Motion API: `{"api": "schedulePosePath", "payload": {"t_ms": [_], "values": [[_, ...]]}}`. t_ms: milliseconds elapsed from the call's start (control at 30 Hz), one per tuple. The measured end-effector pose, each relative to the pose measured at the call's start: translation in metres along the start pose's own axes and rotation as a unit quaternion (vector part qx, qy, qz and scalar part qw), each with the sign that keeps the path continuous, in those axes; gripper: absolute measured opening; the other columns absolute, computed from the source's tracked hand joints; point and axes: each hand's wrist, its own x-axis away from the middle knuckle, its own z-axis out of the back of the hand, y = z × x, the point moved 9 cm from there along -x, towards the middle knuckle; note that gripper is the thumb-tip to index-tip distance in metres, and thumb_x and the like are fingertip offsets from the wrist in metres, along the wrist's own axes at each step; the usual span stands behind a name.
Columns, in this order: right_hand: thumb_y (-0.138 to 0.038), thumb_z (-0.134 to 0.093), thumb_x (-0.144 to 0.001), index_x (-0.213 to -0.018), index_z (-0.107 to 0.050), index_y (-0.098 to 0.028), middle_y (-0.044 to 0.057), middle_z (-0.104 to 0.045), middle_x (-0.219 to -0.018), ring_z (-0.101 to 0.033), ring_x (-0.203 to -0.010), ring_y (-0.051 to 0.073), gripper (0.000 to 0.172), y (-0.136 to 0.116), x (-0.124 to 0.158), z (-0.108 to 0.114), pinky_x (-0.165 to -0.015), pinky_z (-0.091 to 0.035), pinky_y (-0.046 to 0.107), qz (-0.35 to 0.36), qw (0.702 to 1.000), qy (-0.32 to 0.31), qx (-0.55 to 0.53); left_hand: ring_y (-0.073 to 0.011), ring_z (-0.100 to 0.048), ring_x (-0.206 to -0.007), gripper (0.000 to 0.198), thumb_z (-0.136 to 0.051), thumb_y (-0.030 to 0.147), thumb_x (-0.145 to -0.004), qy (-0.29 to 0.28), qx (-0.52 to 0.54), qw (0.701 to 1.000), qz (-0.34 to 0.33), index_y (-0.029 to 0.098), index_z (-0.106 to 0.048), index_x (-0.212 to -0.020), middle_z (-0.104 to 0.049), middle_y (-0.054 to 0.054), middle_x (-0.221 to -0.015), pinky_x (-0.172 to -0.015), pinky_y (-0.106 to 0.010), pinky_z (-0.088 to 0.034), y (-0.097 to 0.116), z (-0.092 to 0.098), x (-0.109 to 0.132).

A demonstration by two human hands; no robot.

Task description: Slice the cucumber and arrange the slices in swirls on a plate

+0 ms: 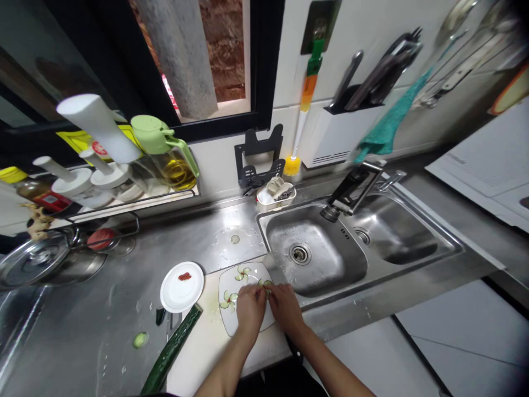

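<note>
My left hand [250,310] and my right hand [286,310] are close together over a square white plate [225,282], fingertips pinched at some thin cucumber slices [264,283]. My fingers partly cover these slices. On the same plate lie two pinwheel shapes of cucumber slices, one at the back [243,272] and one at the left [228,301], each with a small red centre. The plate rests on a pale cutting board [192,353]. A long cucumber [171,350] with a cut end lies along the board's left side.
Left of the board are a round white plate [167,295] with red bits [184,277], and a cucumber piece [140,339]. A double sink [330,275] with a black faucet [351,190] is at right. Bottles, jars and an oil pitcher [177,165] line a rack behind.
</note>
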Motion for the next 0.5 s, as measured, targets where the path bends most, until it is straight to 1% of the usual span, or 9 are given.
{"api": "schedulePosePath", "payload": {"t_ms": [133,267,367,500], "values": [[-0.014,-0.042,-0.086,-0.107,-0.063,-0.019,0.006,-0.063,-0.09,-0.052,-0.086,0.02,0.03,0.0002,-0.0031,-0.0049,-0.083,-0.035,0.032,0.002,1.0,-0.012,0.007,-0.0198,-0.061,-0.076,0.027,-0.048,0.028,-0.085,0.004,-0.009,1.0,0.003,0.022,-0.068,-0.069,-0.066,-0.005,-0.068,-0.072,-0.032,-0.042,-0.001,-0.0003,0.0004],[-0.014,-0.041,-0.088,-0.107,-0.063,-0.018,0.007,-0.062,-0.091,-0.052,-0.086,0.02,0.03,0.0001,-0.0045,-0.009,-0.083,-0.034,0.033,0.005,1.0,-0.026,0.014,-0.0198,-0.06,-0.075,0.026,-0.048,0.026,-0.085,-0.005,-0.019,1.0,0.012,0.021,-0.067,-0.068,-0.066,-0.005,-0.069,-0.072,-0.032,-0.041,-0.0025,-0.0026,-0.0003],[-0.016,-0.041,-0.089,-0.106,-0.063,-0.019,0.006,-0.061,-0.089,-0.05,-0.084,0.02,0.028,0.0002,-0.0053,-0.0085,-0.081,-0.033,0.032,0.002,0.999,-0.027,0.026,-0.02,-0.06,-0.076,0.026,-0.048,0.026,-0.085,-0.01,-0.024,0.999,0.022,0.021,-0.067,-0.068,-0.066,-0.005,-0.069,-0.072,-0.032,-0.041,-0.0048,-0.0038,-0.0008],[-0.017,-0.044,-0.088,-0.103,-0.064,-0.021,0.006,-0.06,-0.088,-0.048,-0.084,0.02,0.026,-0.0001,-0.0064,-0.0073,-0.079,-0.033,0.03,-0.002,0.999,-0.029,0.038,-0.0199,-0.059,-0.076,0.023,-0.05,0.025,-0.084,-0.013,-0.029,0.999,0.018,0.021,-0.066,-0.068,-0.065,-0.004,-0.069,-0.072,-0.032,-0.041,-0.0063,-0.0031,-0.0007]]}}
